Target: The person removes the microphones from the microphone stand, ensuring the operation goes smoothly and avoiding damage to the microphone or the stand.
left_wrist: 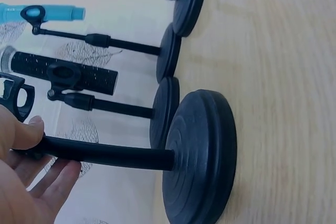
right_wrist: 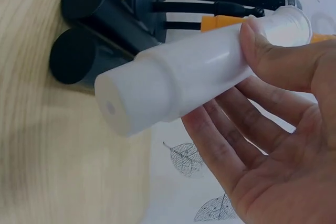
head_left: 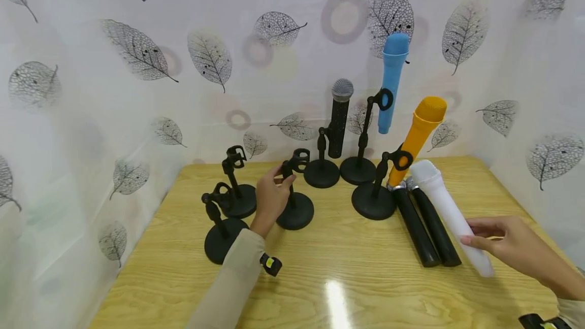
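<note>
My left hand (head_left: 272, 194) grips the upper pole of a black microphone stand (head_left: 296, 212), just below its vacant clip; in the left wrist view the thumb and fingers wrap the pole (left_wrist: 115, 155). On the right, my right hand (head_left: 507, 240) holds a white microphone (head_left: 445, 207) by its lower handle, head tilted up and left. The right wrist view shows the thumb on top of the white handle (right_wrist: 194, 74) and the fingers beneath. Two black microphones (head_left: 418, 230) lie side by side on the table, just left of the white one.
Two more stands with vacant clips (head_left: 224, 240) are at the left. Toward the back, stands hold a black microphone with a silver head (head_left: 339, 121), a blue microphone (head_left: 392, 80) and an orange microphone (head_left: 418, 136). A leaf-patterned sheet (head_left: 292, 65) backs the wooden table (head_left: 365, 278).
</note>
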### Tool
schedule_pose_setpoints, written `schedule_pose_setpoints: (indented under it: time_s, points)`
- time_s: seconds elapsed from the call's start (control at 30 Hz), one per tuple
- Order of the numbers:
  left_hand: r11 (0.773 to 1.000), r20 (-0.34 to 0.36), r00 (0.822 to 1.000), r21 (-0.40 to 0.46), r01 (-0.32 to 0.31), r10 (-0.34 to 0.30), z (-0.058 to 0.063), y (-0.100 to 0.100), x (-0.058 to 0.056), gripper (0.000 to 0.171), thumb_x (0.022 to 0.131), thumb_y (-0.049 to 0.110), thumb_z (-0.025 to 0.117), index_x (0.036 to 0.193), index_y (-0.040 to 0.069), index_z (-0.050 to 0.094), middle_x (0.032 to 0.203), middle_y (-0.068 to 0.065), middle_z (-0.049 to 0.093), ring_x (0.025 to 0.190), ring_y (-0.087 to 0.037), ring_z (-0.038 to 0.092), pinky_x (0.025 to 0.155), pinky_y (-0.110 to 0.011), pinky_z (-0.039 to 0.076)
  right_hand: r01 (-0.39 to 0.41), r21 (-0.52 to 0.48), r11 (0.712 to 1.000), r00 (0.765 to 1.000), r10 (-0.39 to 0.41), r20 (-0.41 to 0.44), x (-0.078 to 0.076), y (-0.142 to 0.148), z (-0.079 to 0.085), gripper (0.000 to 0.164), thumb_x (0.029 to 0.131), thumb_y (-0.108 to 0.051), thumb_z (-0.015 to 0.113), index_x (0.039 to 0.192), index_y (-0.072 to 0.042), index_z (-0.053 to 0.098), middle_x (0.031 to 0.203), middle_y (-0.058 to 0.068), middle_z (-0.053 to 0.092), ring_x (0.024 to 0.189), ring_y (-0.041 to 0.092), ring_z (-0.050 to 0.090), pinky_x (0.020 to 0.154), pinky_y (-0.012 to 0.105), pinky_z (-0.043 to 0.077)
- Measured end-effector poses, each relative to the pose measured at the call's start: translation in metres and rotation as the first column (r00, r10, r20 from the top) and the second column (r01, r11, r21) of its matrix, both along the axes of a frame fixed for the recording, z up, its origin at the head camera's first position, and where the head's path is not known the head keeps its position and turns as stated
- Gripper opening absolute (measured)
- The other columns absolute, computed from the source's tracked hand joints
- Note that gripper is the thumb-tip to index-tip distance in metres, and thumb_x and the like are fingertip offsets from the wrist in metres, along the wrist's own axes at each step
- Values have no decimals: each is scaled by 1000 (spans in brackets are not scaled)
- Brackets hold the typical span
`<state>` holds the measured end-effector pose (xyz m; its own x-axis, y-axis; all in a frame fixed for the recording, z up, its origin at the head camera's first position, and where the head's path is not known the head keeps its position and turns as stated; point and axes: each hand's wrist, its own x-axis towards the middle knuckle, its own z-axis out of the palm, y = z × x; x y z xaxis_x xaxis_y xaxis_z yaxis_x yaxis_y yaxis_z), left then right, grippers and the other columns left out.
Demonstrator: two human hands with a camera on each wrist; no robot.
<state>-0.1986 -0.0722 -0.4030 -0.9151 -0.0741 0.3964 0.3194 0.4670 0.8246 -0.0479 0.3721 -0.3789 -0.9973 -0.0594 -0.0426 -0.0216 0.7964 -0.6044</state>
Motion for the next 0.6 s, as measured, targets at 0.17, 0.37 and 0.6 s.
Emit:
schedule_pose_setpoints:
  time_s: [0.17, 0.37, 0.6]
  points:
    - [1000, -7, 1000, 23, -20, 20, 0, -4, -9, 34, 92, 14, 78, 124, 6, 72, 114, -16, 73, 92, -33, 74, 78, -46, 61, -7, 10, 1000, 998, 6, 60, 2, 10, -9, 55, 96, -27, 73, 126, 18, 61, 110, 22, 72, 84, 2, 65, 65, 25, 56]
    - [998, 27, 999, 52, -29, 28, 0, -5, -14, 33, 94, 19, 76, 126, 11, 73, 116, -10, 73, 94, -28, 74, 76, -45, 62, 25, -19, 1000, 981, -21, 193, -3, 21, -17, 66, 101, -32, 65, 129, 26, 50, 115, 33, 67, 96, 31, 71, 73, 36, 61]
    - [996, 48, 998, 72, -44, 41, 0, -4, -20, 36, 96, 24, 74, 131, 14, 70, 118, -8, 72, 96, -25, 74, 76, -42, 62, 112, -59, 992, 945, -88, 314, -12, 31, -25, 80, 103, -42, 59, 133, 29, 41, 116, 34, 65, 98, 34, 69, 77, 43, 61]
